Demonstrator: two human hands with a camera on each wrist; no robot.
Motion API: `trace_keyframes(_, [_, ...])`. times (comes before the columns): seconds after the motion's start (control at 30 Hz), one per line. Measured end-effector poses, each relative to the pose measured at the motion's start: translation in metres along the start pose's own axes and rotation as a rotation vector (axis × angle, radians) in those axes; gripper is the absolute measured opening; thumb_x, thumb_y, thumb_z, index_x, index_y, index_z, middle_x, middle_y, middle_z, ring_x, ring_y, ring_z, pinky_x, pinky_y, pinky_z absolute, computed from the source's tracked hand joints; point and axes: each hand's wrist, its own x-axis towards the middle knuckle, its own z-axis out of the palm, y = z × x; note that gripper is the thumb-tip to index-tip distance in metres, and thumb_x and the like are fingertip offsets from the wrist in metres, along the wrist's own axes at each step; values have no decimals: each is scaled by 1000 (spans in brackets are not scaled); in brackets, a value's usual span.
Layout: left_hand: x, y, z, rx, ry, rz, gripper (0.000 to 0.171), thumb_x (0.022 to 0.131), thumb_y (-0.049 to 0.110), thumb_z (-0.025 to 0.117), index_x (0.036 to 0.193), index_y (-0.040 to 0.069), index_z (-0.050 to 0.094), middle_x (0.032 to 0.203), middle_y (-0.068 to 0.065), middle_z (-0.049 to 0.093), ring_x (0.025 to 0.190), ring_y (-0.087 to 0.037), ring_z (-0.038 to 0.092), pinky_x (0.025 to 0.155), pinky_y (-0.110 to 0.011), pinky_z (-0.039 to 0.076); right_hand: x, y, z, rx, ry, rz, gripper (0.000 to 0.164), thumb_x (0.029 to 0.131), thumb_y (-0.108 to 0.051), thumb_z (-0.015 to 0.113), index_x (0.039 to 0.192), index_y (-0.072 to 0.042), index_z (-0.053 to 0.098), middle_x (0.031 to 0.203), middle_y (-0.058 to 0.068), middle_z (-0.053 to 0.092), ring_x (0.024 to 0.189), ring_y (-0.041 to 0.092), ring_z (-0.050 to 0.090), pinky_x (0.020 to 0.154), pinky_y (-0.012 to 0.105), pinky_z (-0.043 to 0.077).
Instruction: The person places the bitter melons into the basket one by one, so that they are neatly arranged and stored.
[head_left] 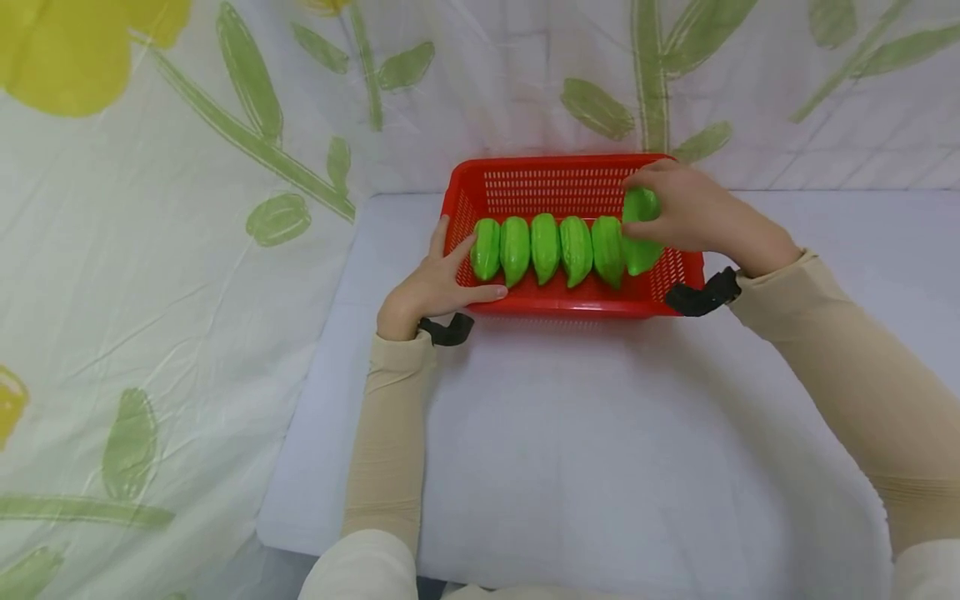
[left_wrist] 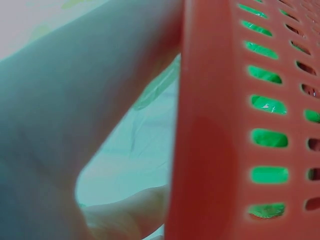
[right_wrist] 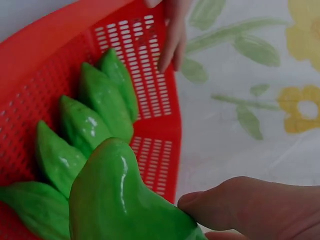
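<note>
A red plastic basket (head_left: 570, 305) with slotted walls stands at the back of the table. Inside it several glossy green star fruits (head_left: 545, 248) lie side by side in a row, tips toward the front rim. At the right end of the row my right hand (head_left: 686, 207) grips another star fruit (head_left: 641, 257) between thumb and fingers; in the right wrist view this star fruit (right_wrist: 112, 187) looms close. My left hand (head_left: 426, 292) rests on the basket's front left corner, thumb and fingers spread over the rim. Its palm is hidden.
The basket stands on a white-covered table (head_left: 570, 450). Behind and to the left hangs a pale cloth (head_left: 187, 275) printed with green leaves and yellow flowers, close to the basket's back. Black straps (head_left: 705, 292) circle the wrists.
</note>
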Motion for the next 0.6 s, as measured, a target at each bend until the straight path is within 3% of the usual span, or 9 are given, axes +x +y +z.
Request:
trace_keyframes(0.2, [3,-1,1,0,0,1,109,87,70,70,169,27,14,172,4,-27,158,-44,20,121,-61,35,16,5,3,-49,-129,0,62,99,-28,66,149,5,49,154,32,45,144,49,36,118,66,33])
trace_keyframes(0.6, [3,-2,2,4,5,-1,109,87,70,70,169,27,14,172,4,-27,158,-44,20,120,-61,36,41,12,14,-131,-263,27,61,98,-24,66,147,9,49,149,36,47,142,52,38,118,64,36])
